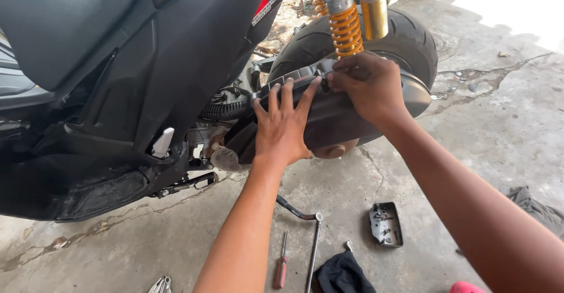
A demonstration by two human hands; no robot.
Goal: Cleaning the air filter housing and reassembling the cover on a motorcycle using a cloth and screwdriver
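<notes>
Both hands are on the scooter's side cover, the dark casing low beside the rear tyre. The left hand lies flat on it, fingers spread, pressing and closing on nothing. The right hand curls over the cover's upper edge just below the yellow shock, its grip clenched on that rim.

The cover sits against the engine, apart from the floor — whether any bolts hold it cannot be told from here. Judging by how things lie, the work is somewhere in its middle: tools are out and a small grey plate lies loose on the concrete, holding what look like small fasteners. A long wrench and a red-handled screwdriver lie untouched near a black rag — pliers show at the bottom edge.
</notes>
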